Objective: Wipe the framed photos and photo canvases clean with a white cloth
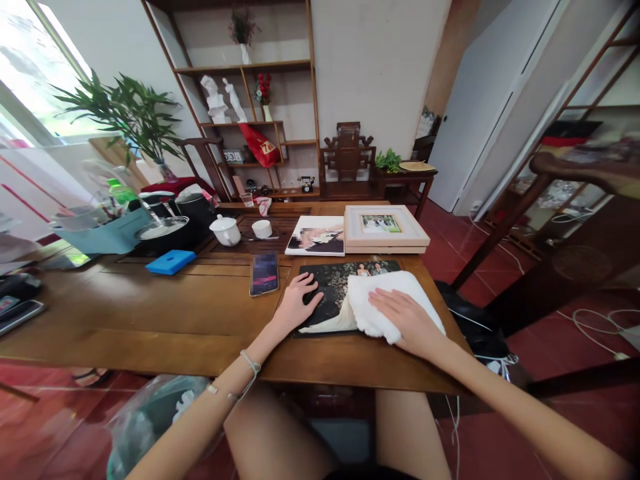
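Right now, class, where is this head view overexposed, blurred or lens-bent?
Head view: the window is blown out white; the photo print carries a pixelated patch; the shelf unit's uprights slant with wide-angle distortion; the white cloth looks sharp.

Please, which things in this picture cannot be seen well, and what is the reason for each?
- Head view: the dark photo print is partly covered by the white cloth and the right hand; the left hand hides its left edge.
- The photo canvas behind it is partly blurred.
- The phone shows a screen too small to read.
- The dark devices at far left are cut off by the picture edge.
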`<control>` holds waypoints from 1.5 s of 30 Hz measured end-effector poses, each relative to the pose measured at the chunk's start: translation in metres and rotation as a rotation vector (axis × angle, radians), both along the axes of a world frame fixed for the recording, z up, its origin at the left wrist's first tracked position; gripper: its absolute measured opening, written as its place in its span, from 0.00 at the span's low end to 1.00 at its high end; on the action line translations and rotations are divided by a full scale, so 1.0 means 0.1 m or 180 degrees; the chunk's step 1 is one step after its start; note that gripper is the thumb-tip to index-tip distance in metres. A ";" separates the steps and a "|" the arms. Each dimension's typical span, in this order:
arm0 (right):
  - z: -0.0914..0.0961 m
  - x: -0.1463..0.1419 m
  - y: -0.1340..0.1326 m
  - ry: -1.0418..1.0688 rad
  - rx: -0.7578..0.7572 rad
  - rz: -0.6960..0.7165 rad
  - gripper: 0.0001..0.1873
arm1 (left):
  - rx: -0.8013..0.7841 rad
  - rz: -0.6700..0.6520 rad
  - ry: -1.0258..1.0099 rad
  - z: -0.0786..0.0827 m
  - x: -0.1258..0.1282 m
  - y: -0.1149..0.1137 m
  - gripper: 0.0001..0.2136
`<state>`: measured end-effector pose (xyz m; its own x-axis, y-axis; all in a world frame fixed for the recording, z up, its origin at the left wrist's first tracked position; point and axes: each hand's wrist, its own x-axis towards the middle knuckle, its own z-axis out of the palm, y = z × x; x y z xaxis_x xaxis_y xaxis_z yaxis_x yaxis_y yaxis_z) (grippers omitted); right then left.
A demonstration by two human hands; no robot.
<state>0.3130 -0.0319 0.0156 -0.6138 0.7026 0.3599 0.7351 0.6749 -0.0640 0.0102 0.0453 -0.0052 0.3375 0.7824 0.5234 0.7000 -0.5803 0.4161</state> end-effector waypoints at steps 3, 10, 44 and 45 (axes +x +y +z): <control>0.11 -0.02 0.44 0.0132 -0.0328 -0.0317 0.40 | 0.0052 -0.0119 0.0070 0.02 0.03 0.14 0.13; 0.16 -0.49 0.63 0.0177 -0.0422 -0.0280 0.39 | 0.0057 -0.0348 0.0150 0.03 -0.02 0.26 0.13; 0.17 -0.11 0.66 0.0418 -0.0737 -0.0750 0.39 | -0.0013 -0.0549 0.0040 0.02 -0.08 0.35 0.13; 0.19 -0.13 0.76 0.0379 -0.0730 -0.1003 0.37 | -0.0013 -0.0546 0.0042 0.02 -0.08 0.35 0.13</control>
